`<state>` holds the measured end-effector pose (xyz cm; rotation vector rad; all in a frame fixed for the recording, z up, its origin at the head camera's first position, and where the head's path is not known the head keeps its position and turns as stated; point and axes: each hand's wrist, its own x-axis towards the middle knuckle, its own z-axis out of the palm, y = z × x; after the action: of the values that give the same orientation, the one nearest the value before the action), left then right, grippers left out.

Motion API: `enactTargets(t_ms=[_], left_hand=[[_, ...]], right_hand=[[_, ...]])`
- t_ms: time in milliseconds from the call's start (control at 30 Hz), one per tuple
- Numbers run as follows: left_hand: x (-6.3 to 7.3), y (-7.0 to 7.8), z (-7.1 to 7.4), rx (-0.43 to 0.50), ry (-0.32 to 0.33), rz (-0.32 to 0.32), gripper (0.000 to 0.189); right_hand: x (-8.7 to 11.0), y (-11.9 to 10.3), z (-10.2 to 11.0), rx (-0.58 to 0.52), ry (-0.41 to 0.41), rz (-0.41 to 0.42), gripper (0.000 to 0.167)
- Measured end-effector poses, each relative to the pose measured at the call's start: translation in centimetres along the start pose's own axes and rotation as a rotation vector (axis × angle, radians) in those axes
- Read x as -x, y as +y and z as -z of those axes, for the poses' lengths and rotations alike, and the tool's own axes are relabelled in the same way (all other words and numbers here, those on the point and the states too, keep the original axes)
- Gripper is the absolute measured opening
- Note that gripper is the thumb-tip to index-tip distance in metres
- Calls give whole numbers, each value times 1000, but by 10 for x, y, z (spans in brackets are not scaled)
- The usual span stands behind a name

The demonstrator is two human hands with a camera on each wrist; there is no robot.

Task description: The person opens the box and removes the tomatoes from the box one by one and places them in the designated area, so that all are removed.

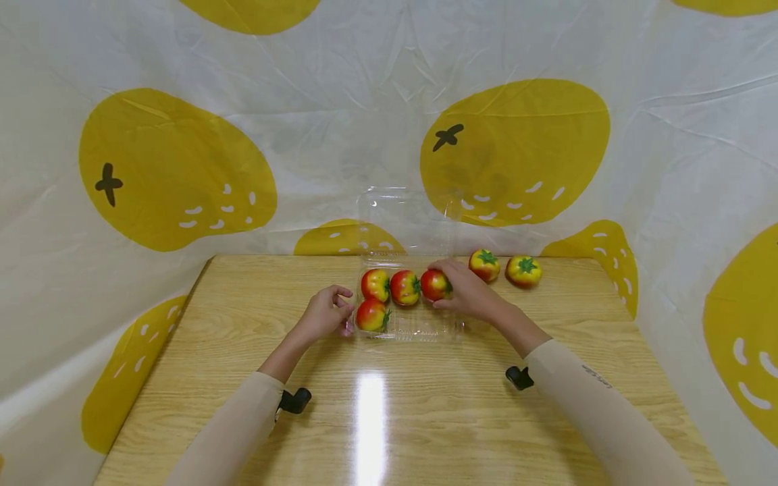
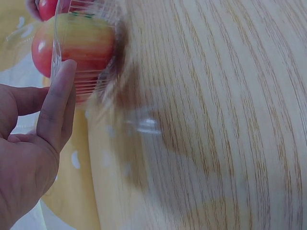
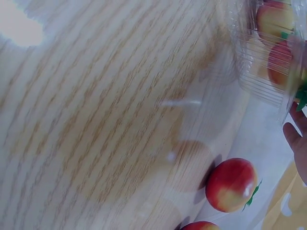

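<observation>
A clear plastic clamshell box (image 1: 419, 331) lies on the table with its lid (image 1: 407, 216) raised at the back. Inside at the left are three red-and-yellow tomatoes, among them a front one (image 1: 372, 316) and a middle one (image 1: 405, 288). My right hand (image 1: 471, 290) grips another tomato (image 1: 434, 285) from above, over the right part of the box. In the right wrist view only fingertips (image 3: 290, 136) show beside its green leaves. My left hand (image 1: 325, 314) is at the box's left side, its extended fingers (image 2: 57, 103) against the ribbed wall in the left wrist view.
Two more tomatoes, a nearer-in one (image 1: 484, 265) and an outer one (image 1: 524, 271), sit right of the box near the table's back edge. A white curtain (image 1: 352, 135) with yellow fruit prints surrounds the wooden table (image 1: 456, 412) at the back and sides.
</observation>
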<state>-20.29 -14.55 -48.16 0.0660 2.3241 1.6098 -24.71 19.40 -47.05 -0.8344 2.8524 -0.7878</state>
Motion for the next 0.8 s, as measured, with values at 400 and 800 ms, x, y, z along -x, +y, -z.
enactTargets(t_ms=[400,800], left_hand=[[-1,0,1,10,-2,6,33],[-1,-1,0,6,1,1,34]], right_hand=[[14,-6,12,-59,78,2,77],[39,-11,22,-125,183,29,77]])
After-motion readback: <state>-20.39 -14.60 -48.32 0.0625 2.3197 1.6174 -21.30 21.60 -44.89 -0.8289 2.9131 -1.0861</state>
